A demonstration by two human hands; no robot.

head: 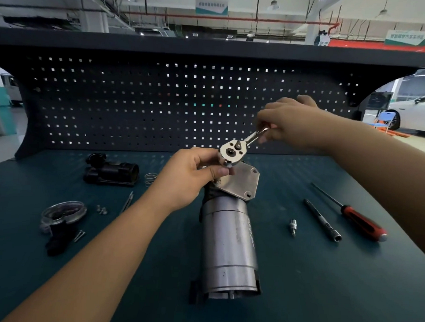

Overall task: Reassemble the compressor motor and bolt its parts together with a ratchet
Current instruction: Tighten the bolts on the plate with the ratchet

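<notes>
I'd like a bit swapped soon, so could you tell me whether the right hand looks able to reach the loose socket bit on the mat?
Probably yes, once it lets go: the right hand grips the ratchet handle, but the socket bit lies uncovered on its side.

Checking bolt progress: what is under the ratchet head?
Under the ratchet head sits the motor's flat metal end plate, two empty corner holes visible. The left hand covers the socket and bolt.
</notes>
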